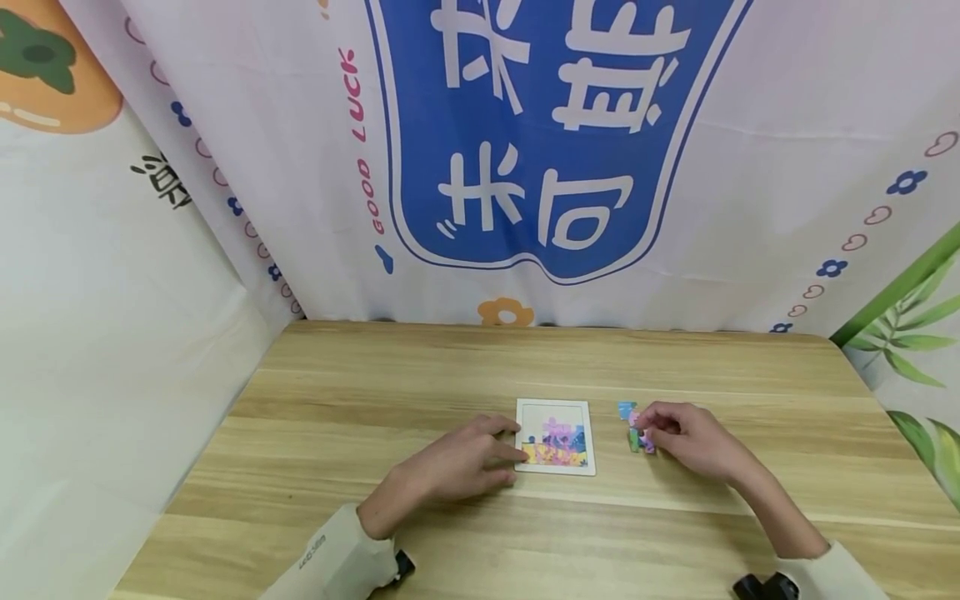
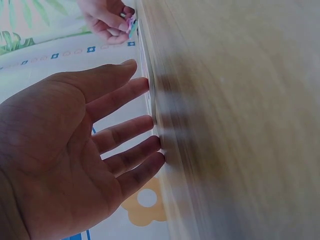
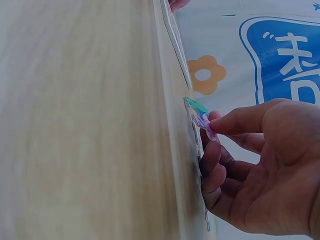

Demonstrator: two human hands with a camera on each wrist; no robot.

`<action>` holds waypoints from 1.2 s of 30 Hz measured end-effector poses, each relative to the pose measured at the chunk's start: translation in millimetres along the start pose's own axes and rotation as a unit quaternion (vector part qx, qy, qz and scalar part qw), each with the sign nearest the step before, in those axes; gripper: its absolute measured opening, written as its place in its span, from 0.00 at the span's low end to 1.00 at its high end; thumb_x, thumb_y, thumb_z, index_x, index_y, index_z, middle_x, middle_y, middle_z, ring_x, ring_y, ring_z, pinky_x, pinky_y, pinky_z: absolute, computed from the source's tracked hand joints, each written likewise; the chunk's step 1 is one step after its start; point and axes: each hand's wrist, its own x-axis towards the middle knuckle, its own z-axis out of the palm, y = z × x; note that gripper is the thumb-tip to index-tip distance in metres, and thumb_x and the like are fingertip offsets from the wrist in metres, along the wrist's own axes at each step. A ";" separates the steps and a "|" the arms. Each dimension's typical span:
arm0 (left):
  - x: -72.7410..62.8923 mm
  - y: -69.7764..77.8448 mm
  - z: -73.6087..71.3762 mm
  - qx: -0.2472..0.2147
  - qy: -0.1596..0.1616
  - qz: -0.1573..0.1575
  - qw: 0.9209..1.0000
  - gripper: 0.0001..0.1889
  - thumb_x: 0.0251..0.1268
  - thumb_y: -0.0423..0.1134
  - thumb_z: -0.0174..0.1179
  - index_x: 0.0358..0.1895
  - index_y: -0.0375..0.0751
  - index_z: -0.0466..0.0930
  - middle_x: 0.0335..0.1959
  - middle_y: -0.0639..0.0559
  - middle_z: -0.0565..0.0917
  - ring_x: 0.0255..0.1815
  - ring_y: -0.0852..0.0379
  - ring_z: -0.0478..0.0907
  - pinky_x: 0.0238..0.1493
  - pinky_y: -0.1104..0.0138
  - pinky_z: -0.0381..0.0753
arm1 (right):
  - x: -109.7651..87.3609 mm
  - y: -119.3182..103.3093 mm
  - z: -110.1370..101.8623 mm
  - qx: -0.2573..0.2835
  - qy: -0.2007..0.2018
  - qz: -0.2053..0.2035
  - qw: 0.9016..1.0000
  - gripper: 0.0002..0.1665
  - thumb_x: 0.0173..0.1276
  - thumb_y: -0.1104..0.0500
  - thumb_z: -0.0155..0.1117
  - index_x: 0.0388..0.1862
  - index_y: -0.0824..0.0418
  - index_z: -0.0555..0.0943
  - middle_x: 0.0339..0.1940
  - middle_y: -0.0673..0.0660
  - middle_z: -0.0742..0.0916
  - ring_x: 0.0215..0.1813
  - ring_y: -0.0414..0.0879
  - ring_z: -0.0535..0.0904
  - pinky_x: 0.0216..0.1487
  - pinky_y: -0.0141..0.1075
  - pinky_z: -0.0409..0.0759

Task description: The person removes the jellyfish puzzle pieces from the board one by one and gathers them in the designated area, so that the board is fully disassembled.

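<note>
A square white puzzle tray (image 1: 553,403) lies on the table, with joined pink, yellow and blue jigsaw pieces (image 1: 558,443) in its lower part. The fingertips of my left hand (image 1: 465,462) touch the tray's left edge, the fingers fairly straight in the left wrist view. To the right of the tray, my right hand (image 1: 692,439) pinches a pink jigsaw piece (image 3: 204,121) between thumb and forefinger, tilted up from the table. A green part (image 3: 196,105) adjoins it; whether it is a separate piece I cannot tell. Beyond these fingers lies a blue jigsaw piece (image 1: 626,409).
The wood-grain table (image 1: 360,375) extends around both hands. A printed curtain (image 1: 300,208) hangs along the table's far edge, and a white cloth (image 1: 150,333) hangs at the left. Dark devices (image 1: 765,587) are worn at the wrists.
</note>
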 end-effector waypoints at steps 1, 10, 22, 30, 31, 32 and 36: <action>0.0 0.1 0.0 0.000 0.000 0.000 1.000 0.19 0.79 0.48 0.65 0.68 0.55 0.86 0.80 0.47 0.73 0.81 0.46 0.70 0.81 0.50 0.72 | 0.9 0.1 0.6 -0.001 0.000 -0.001 1.000 0.07 0.79 0.63 0.64 0.49 0.58 0.88 0.44 0.53 0.88 0.41 0.44 0.76 0.40 0.30 0.77; 1.3 0.6 0.8 0.000 0.002 -0.001 1.000 0.19 0.79 0.48 0.65 0.68 0.56 0.86 0.80 0.47 0.73 0.81 0.46 0.70 0.81 0.50 0.72 | 4.0 -2.5 2.4 -0.010 -0.001 -0.014 1.000 0.06 0.78 0.63 0.65 0.48 0.59 0.88 0.41 0.52 0.87 0.40 0.44 0.75 0.38 0.30 0.75; 0.7 1.0 1.7 -0.010 0.005 -0.006 1.000 0.18 0.79 0.48 0.66 0.67 0.55 0.86 0.80 0.48 0.73 0.81 0.46 0.70 0.81 0.49 0.72 | 3.7 -2.9 4.0 -0.031 0.001 -0.029 0.999 0.06 0.73 0.65 0.72 0.47 0.60 0.86 0.39 0.51 0.86 0.36 0.41 0.73 0.34 0.30 0.73; 1.5 0.3 2.4 -0.010 0.006 -0.008 1.000 0.18 0.79 0.48 0.66 0.67 0.56 0.87 0.80 0.48 0.73 0.81 0.47 0.69 0.81 0.50 0.72 | 4.6 -2.5 4.4 -0.036 0.004 -0.026 0.999 0.07 0.73 0.65 0.72 0.48 0.61 0.86 0.40 0.52 0.86 0.37 0.42 0.73 0.35 0.30 0.73; 1.6 0.2 2.5 -0.010 0.006 -0.008 1.000 0.18 0.79 0.48 0.66 0.67 0.56 0.87 0.80 0.48 0.73 0.81 0.47 0.69 0.81 0.50 0.72 | 4.6 -2.8 4.3 -0.037 0.004 -0.025 0.999 0.07 0.73 0.65 0.72 0.48 0.61 0.86 0.39 0.52 0.86 0.37 0.42 0.73 0.35 0.31 0.73; 1.6 0.0 2.5 -0.010 0.006 -0.008 1.000 0.18 0.79 0.48 0.66 0.67 0.56 0.87 0.80 0.48 0.73 0.81 0.47 0.69 0.81 0.50 0.72 | 4.6 -3.1 4.3 -0.037 0.004 -0.024 0.999 0.07 0.73 0.65 0.72 0.48 0.61 0.86 0.39 0.52 0.86 0.37 0.42 0.73 0.35 0.31 0.73; 2.1 0.0 2.7 -0.011 0.005 -0.010 1.000 0.18 0.79 0.48 0.66 0.67 0.56 0.87 0.80 0.49 0.73 0.81 0.47 0.69 0.81 0.50 0.73 | 4.8 -4.0 3.5 -0.038 0.002 -0.022 0.999 0.07 0.73 0.64 0.72 0.48 0.60 0.86 0.40 0.51 0.86 0.37 0.42 0.74 0.35 0.30 0.74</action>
